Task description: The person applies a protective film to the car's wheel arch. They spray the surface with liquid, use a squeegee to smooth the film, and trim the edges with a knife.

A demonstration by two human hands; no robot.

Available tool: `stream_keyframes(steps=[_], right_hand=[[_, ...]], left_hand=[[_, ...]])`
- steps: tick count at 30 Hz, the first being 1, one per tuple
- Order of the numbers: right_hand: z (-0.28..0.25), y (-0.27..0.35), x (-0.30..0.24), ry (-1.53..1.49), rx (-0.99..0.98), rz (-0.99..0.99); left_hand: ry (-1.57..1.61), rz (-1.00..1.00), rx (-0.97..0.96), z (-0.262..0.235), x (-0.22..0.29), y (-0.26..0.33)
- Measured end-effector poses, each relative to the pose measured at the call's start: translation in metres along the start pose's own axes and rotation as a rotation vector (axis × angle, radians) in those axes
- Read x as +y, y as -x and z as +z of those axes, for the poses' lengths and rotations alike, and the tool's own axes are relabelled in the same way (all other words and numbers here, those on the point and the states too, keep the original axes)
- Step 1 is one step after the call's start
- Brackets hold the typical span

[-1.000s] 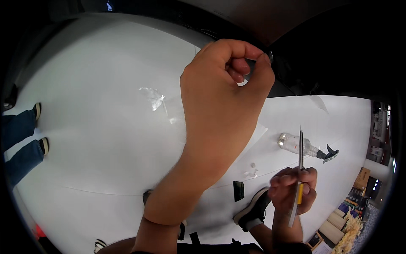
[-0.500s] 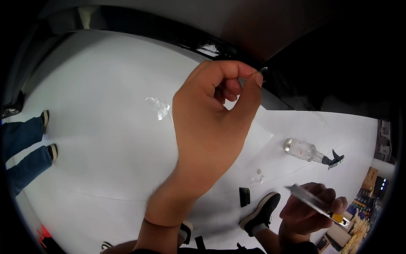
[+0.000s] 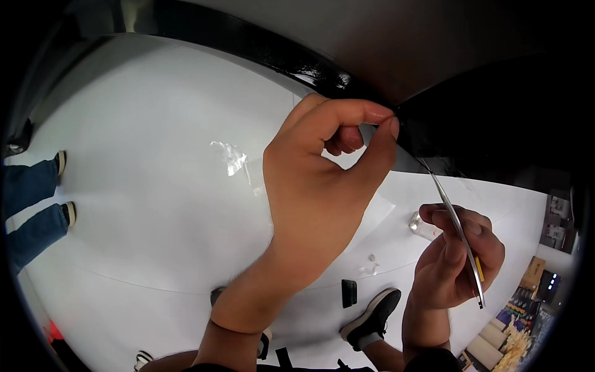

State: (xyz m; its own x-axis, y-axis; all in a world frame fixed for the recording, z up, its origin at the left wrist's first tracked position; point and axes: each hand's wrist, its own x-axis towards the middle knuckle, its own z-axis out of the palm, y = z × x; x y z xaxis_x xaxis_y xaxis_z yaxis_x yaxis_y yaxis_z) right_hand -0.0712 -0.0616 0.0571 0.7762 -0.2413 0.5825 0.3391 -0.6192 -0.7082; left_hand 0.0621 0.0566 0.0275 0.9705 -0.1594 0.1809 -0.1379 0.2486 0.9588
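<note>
My left hand is closed in a pinch at the lower edge of a glossy dark panel. Between thumb and forefinger is what looks like the edge of thin clear film, mostly hidden by the fingertips. In my right hand lies a slim silver utility knife with a yellow part, gripped by the fingers. Its pointed end reaches up to the panel's edge, just right of my left fingertips. Whether the blade touches the panel or the film I cannot tell.
On the white floor lie a clear spray bottle, partly behind my right hand, a dark flat block and crumpled clear film scraps. Another person's legs in jeans stand at the left. Boxes and goods fill the right edge.
My right hand has risen with the knife, swinging its point up to the panel edge and partly covering the bottle. My left hand has shifted slightly right and keeps its pinch.
</note>
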Motion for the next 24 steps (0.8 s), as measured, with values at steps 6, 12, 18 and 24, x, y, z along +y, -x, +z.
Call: stream_keyframes(steps=[6,12,18,24], right_hand=[[-0.002,0.005,0.011,0.02,0.014,-0.01],[0.004,0.002,0.016,0.018,0.027,-0.014],[0.004,-0.007,0.023,0.137,-0.059,-0.112],[0.01,-0.007,0.025,0.22,-0.008,-0.083]], left_hand=[[0.072,-0.093,-0.022,-0.003,-0.005,0.0],[0.06,-0.048,-0.077,-0.007,-0.01,-0.001],[0.029,0.024,-0.079,-0.006,-0.012,-0.003],[-0.152,0.223,-0.001,-0.001,-0.017,0.0]])
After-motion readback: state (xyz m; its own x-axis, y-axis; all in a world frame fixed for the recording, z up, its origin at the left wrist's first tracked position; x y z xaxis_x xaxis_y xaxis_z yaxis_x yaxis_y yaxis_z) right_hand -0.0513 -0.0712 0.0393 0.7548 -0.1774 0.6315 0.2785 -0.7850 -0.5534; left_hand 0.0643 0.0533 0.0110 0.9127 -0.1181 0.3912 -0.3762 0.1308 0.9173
